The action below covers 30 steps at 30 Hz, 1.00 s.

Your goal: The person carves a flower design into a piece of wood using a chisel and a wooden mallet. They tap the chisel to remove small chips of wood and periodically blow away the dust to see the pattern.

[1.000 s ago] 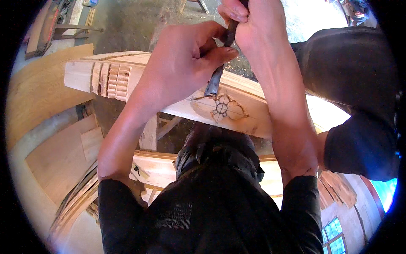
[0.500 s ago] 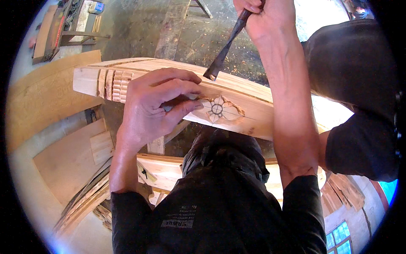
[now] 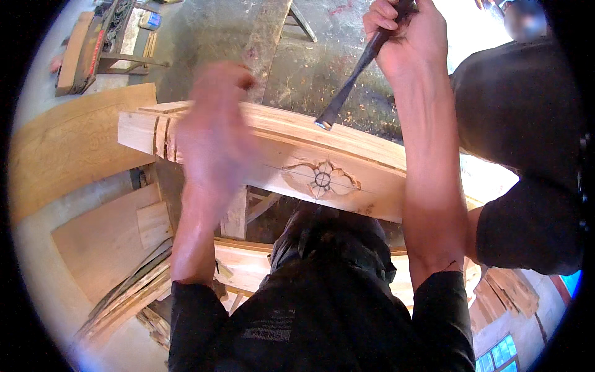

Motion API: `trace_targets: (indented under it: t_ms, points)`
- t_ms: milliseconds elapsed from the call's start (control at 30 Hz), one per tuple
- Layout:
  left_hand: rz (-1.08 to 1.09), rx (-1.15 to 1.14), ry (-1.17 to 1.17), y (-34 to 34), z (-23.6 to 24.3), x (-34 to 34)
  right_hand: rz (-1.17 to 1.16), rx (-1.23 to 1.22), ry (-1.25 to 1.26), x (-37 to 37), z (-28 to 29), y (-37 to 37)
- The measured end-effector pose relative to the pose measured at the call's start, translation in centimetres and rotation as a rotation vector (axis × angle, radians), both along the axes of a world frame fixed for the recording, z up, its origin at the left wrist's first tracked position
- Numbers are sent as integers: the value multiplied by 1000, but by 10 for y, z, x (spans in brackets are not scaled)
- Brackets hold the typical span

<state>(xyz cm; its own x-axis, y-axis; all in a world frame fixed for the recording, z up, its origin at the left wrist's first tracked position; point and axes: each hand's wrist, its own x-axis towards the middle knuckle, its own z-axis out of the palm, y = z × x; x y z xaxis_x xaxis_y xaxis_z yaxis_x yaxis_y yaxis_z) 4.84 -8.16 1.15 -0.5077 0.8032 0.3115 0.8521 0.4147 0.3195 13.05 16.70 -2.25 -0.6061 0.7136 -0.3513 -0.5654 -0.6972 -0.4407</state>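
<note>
My right hand (image 3: 414, 43) is raised at the top and closed round the handle of a dark metal chisel (image 3: 348, 87). The blade slants down to the left, its bright tip showing above the far edge of a pale wooden beam (image 3: 381, 186). On the beam's near face is a carved flower (image 3: 322, 180), with a circle and cross drawn in its centre. My left hand (image 3: 218, 124) is over the beam's left part, blurred by motion, so its fingers are smeared. Partly behind it, carved grooves (image 3: 166, 137) mark the beam's left end.
A person in dark clothing (image 3: 514, 105) is close on the right. Wooden boards (image 3: 87, 136) lean at the left, above a stack of strips (image 3: 127, 294). At the upper left stands a bench (image 3: 127, 59) with a blue-and-white container (image 3: 150, 20). Wood chips dot the dark floor.
My left hand has moved from beside the carved flower up and left, uncovering its left petals. The chisel, still in my right hand, is slightly lower and further right in view.
</note>
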Motion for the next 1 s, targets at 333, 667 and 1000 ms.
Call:
trace_targets:
  t_ms: [333,667,1000]
  points:
    - [-212,185,-911,4,-1,-6,309,193,37,-18,13,-42]
    - [-117,105,-1018,7,-1,-2,517,318,59,-57,26,-54]
    - [-63,121,-980,8,-8,-1,541,374,115,-63,19,-63]
